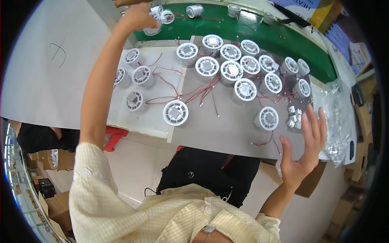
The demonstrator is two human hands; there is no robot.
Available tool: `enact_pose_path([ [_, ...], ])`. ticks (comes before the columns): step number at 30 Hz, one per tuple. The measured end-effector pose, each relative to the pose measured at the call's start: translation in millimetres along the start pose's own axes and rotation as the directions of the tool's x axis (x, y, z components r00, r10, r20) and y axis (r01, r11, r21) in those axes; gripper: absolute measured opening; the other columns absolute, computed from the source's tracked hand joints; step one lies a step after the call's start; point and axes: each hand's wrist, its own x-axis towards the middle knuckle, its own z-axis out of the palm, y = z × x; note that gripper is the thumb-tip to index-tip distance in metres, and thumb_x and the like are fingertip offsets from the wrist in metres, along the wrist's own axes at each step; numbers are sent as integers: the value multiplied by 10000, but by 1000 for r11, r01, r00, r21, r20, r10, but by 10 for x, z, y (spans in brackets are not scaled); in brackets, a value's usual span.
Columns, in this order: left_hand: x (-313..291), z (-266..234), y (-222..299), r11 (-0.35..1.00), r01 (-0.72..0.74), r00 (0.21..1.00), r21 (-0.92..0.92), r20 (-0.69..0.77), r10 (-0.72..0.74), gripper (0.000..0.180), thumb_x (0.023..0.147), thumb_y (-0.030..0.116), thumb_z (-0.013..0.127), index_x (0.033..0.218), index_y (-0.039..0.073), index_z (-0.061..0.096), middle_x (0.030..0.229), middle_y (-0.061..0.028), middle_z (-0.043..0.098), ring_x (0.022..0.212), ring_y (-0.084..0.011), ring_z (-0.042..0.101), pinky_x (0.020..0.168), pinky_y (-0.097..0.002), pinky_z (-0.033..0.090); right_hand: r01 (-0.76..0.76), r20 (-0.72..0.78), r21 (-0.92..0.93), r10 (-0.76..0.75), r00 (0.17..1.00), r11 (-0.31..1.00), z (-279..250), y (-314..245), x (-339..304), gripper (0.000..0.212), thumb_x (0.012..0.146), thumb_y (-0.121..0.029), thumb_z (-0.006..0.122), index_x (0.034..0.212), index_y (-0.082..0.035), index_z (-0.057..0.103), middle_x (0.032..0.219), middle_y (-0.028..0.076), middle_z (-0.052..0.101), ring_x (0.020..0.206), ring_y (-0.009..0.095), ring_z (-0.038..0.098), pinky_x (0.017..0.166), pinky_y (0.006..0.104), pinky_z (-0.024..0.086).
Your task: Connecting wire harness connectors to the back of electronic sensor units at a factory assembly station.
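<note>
The left hand (137, 16) reached to the far edge of the worktop (227, 129), fingers closed around a white round lamp housing (152, 29) on the green strip (243, 30). The right hand (306, 146) hovered open, fingers spread, touching nothing, just off the worktop's near right corner beside a small heap of white connectors (294, 117). Many similar housings with red wires (202, 89) covered the grey board. A clear plastic bag (338, 121) of small parts lay at the right edge.
</note>
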Motion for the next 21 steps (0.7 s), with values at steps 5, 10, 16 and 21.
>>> enact_pose_path([
  [5, 824, 942, -430, 990, -9, 1000, 138, -28, 13, 607, 661, 430, 831, 1027, -34, 693, 884, -187, 731, 715, -282, 725, 719, -377, 589, -84, 64, -39, 86, 994, 996, -65, 237, -136, 575, 720, 17, 744, 1280, -25, 620, 1311, 128, 622, 1340, 372, 458, 1095, 455, 351],
  [10, 1419, 723, -135, 987, -101, 952, 125, 299, 60, 902, 645, 522, 856, 1318, 7, 548, 1198, -214, 654, 1082, -364, 645, 974, -424, 497, -203, 136, -56, 209, 968, 978, -118, 387, -306, 527, 729, 33, 713, 1249, -5, 639, 1269, 127, 641, 1301, 382, 482, 1065, 459, 375],
  [16, 2054, 1207, -704, 910, -321, 928, 261, 279, 247, 768, 693, 432, 838, 1320, 69, 582, 1272, -200, 627, 1090, -363, 648, 903, -436, 539, -204, 208, -63, 213, 955, 977, -122, 503, -311, 516, 780, 57, 650, 1291, 8, 589, 1295, 143, 625, 1313, 375, 470, 1085, 456, 362],
  [21, 2025, 1256, -535, 951, -289, 954, 110, 112, 277, 643, 714, 319, 807, 1277, 98, 591, 1252, -182, 627, 1163, -373, 591, 1002, -434, 470, -242, 219, -136, 268, 938, 961, -312, 622, -457, 446, 847, 11, 632, 1290, 21, 581, 1289, 142, 625, 1305, 359, 476, 1094, 453, 348],
])
